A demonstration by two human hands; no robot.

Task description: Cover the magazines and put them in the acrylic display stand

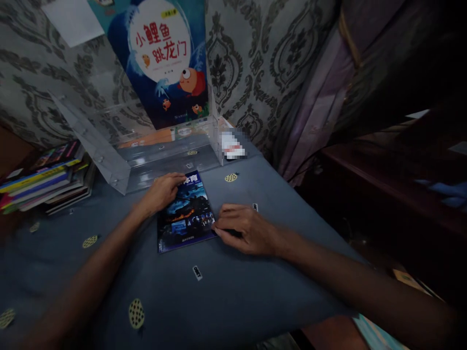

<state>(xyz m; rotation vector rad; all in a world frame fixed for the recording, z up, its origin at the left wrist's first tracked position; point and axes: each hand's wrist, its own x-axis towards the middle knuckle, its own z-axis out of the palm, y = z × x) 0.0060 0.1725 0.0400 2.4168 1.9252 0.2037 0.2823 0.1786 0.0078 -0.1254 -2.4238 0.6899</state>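
A thin dark-blue book with white title characters and pictures on its cover lies flat on the blue cloth. My left hand rests on its upper left part, fingers stretched over the cover towards the title. At the book's lower right edge, my right hand has thumb and fingers closed on the border in a pinch. Just beyond the book stands a clear acrylic rack. Upright in the rack leans a large picture book with a cartoon fish and red characters.
On the left, several books are stacked near the rack's side panel. A pixelated white item lies right of the rack. The patterned cloth covers the table, whose right edge slants down past my right arm. Patterned wallpaper and a curtain are behind.
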